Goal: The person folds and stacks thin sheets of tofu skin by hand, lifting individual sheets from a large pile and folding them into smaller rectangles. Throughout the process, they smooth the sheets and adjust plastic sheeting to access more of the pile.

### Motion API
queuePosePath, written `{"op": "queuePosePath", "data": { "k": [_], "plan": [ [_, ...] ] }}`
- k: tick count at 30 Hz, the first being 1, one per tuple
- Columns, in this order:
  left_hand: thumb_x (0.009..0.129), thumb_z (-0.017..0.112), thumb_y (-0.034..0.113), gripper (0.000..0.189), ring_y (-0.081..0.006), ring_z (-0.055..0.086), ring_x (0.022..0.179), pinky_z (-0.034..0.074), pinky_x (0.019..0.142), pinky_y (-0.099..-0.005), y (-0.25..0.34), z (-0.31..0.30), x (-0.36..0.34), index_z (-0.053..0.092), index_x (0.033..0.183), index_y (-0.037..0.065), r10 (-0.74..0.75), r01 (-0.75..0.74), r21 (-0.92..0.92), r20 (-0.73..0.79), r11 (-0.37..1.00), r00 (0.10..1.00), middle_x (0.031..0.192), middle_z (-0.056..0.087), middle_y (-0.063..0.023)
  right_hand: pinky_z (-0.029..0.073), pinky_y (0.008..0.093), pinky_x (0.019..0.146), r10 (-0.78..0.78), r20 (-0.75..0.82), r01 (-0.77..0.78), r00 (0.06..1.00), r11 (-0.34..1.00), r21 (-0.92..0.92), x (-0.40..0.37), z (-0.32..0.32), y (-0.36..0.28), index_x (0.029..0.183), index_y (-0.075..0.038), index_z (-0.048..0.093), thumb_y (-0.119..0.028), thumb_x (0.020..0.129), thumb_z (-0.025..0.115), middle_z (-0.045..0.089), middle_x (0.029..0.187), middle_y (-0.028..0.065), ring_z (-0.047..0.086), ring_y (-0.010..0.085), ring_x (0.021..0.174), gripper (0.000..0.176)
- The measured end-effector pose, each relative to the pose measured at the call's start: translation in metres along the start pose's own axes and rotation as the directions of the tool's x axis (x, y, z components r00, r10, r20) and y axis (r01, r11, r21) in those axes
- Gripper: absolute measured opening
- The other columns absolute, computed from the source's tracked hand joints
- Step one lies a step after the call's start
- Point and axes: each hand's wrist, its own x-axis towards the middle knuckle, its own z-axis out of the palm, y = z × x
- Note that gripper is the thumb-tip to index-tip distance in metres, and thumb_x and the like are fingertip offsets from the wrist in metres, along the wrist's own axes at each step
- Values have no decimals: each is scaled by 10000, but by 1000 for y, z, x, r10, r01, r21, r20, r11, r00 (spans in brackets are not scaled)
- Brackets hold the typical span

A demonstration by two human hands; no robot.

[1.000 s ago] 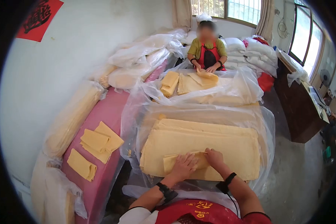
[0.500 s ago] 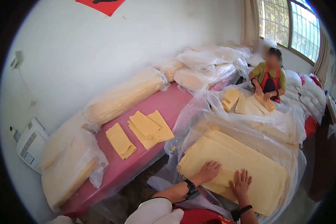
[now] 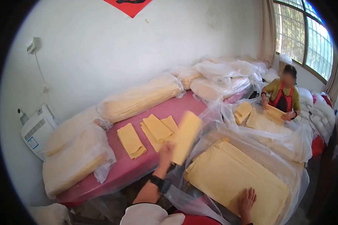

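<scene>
A folded yellow sheet [image 3: 187, 137] is held up in the left hand [image 3: 166, 150], gripped at its lower left edge. The fingers are curled around that edge, but the hand is blurred, and the exact placing of the thumb cannot be told. The left forearm is stretched forward from the body, with a black band [image 3: 160, 183] worn at the wrist. The sheet is carried at a slant, its top leaned to the right, and is seen against the gap between a pink table [image 3: 176, 107] and a stack of flat sheets [image 3: 233, 168]; its height above them cannot be judged.

The right hand [image 3: 247, 200] is laid palm down on the near part of the stack, with nothing seen to be gripped. Its fingers are extended and pointed away from the body, held fairly close together. The right forearm is cut off by the lower border of the view.

The stack is surrounded by clear plastic [image 3: 303, 180]. On the pink table, a folded piece [image 3: 131, 139] is set apart from a small overlapping group of folded pieces [image 3: 157, 128]. Across the stack, another sheet [image 3: 276, 113] is held up in both hands by a co-worker [image 3: 282, 99].
</scene>
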Motion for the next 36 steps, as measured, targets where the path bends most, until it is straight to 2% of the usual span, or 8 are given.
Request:
{"op": "queuePosePath", "data": {
  "k": [7,10,14,21,28,32,33,36],
  "plan": [
    [773,644,94,243,-367,580,964,453,855,-449,42,-36,-9,632,1004,19,618,-256,751,-246,608,747,985,628,-173,205,550,1118,-84,37,83,996,996,14,-1,2,-32,1303,-92,508,-265,710,730,394,1434,196,314,377,1372,657],
    [778,667,159,314,-360,592,973,455,905,-427,3,22,-56,641,1062,26,-63,-68,377,326,924,943,984,642,-158,216,548,1113,-150,35,148,988,988,53,-5,-4,-48,1311,-110,509,-272,708,724,396,1435,191,332,367,1362,660],
    [740,749,265,516,-366,557,1063,467,907,-419,-41,82,-97,585,1155,6,19,-339,525,522,780,853,1105,590,-198,206,538,1123,-195,52,194,979,981,31,-5,2,-41,1351,-142,494,-323,725,716,387,1452,179,325,347,1375,688],
    [689,790,254,500,-385,620,853,502,781,-420,-41,73,-82,579,1068,5,-300,-91,597,522,797,798,878,638,-164,200,536,1123,-191,41,189,981,981,47,-11,-8,-43,1366,-169,494,-346,767,675,380,1467,168,316,342,1386,650],
    [871,589,10,291,-144,641,847,532,796,-287,107,120,-66,593,1162,0,-289,666,-238,762,707,580,981,668,-51,252,503,1113,-150,63,145,987,986,88,17,-2,-50,1378,-130,475,-432,877,604,447,1411,181,370,360,1347,599],
    [901,583,59,407,-112,599,975,507,842,-267,156,192,-128,519,1300,17,88,249,-269,823,930,561,1127,622,-44,379,431,1039,127,372,-393,919,278,876,50,-28,-41,1382,-92,466,-494,956,477,547,1317,166,507,302,1238,585],
    [899,595,85,413,-134,579,1042,483,895,-289,169,206,-152,521,1300,21,33,281,-153,921,947,389,1171,604,-58,412,394,1013,142,442,-413,886,-195,890,51,-42,-35,1375,-94,478,-481,987,426,575,1289,151,546,268,1200,550],
    [881,625,145,446,-232,512,1219,402,1034,-367,153,244,-231,527,1306,53,435,32,-434,899,900,-43,1284,556,-129,427,393,980,220,436,-265,873,-538,800,41,-77,6,1337,-66,501,-521,981,387,610,1241,116,567,221,1142,589]
  ]
}}
